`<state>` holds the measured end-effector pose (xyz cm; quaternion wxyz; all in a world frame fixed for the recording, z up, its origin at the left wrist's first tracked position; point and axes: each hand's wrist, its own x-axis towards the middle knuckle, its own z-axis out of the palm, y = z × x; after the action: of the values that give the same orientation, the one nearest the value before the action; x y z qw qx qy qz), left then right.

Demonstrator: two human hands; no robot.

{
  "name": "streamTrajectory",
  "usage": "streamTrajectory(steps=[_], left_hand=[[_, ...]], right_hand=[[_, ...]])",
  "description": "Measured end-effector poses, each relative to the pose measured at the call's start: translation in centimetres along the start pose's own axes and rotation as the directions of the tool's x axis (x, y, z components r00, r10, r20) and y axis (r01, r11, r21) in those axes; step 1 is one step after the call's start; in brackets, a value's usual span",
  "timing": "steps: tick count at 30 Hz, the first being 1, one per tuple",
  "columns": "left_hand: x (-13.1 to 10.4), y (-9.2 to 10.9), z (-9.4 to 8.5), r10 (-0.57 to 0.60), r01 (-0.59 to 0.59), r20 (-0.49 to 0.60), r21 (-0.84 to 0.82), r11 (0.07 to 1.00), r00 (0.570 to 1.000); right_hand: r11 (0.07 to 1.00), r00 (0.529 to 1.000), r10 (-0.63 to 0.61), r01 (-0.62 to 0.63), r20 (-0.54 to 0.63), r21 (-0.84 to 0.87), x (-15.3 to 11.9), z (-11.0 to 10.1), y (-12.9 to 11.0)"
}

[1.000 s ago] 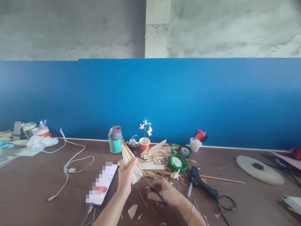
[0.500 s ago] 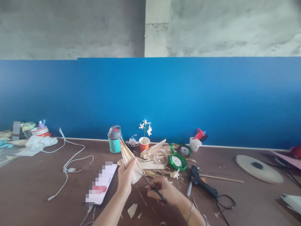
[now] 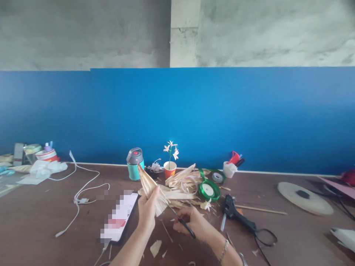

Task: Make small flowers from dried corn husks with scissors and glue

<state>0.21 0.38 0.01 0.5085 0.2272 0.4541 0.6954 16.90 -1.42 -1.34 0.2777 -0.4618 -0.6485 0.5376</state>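
A pale dried husk [image 3: 148, 181] is pinched in my left hand [image 3: 147, 208], its pointed end up and its wide end toward the right. My right hand [image 3: 191, 224] is closed round the dark handles of scissors [image 3: 182, 221], whose blades reach the husk's lower right edge. Behind the hands lies a heap of dried husks [image 3: 181, 183], with a green ribbon spool [image 3: 207, 190] and a small pale flower [image 3: 206, 205] at its right. A red and white paper cup [image 3: 170, 170] holds a stem with several pale flowers [image 3: 172, 148].
A phone [image 3: 119, 218] and white cables [image 3: 79, 192] lie left of my hands, with a teal flask [image 3: 135, 164] behind. On the right are a black glue gun [image 3: 239, 214], a wooden stick [image 3: 263, 210], a round lid [image 3: 305, 198] and a white pen cup [image 3: 229, 170]. Scraps [image 3: 155, 248] litter the front.
The husk's pointed tip has shifted slightly left. My hands and the scissors have hardly moved, and the whole view has slid a few pixels.
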Motion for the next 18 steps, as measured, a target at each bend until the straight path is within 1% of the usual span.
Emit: streamTrajectory(steps=[5, 7, 12, 18], left_hand=[[-0.01, 0.02, -0.01, 0.001, -0.002, -0.01, -0.019, 1.0, 1.0], [-0.12, 0.12, 0.11, -0.001, 0.001, -0.017, -0.041, 0.999, 1.0], [-0.49, 0.15, 0.36, -0.005, 0.004, -0.016, -0.071, 0.997, 1.0], [-0.61, -0.02, 0.34, -0.01, 0.008, -0.015, -0.076, 0.997, 1.0]], right_hand=[[0.998, 0.999, -0.047, 0.047, -0.008, -0.04, 0.12, -0.06, 0.23], [0.999, 0.999, -0.041, 0.04, -0.018, -0.031, 0.17, 0.01, 0.19], [0.999, 1.0, 0.031, -0.031, -0.004, 0.033, 0.13, 0.37, 0.01], [1.0, 1.0, 0.008, -0.008, -0.029, 0.002, -0.22, 0.59, -0.38]])
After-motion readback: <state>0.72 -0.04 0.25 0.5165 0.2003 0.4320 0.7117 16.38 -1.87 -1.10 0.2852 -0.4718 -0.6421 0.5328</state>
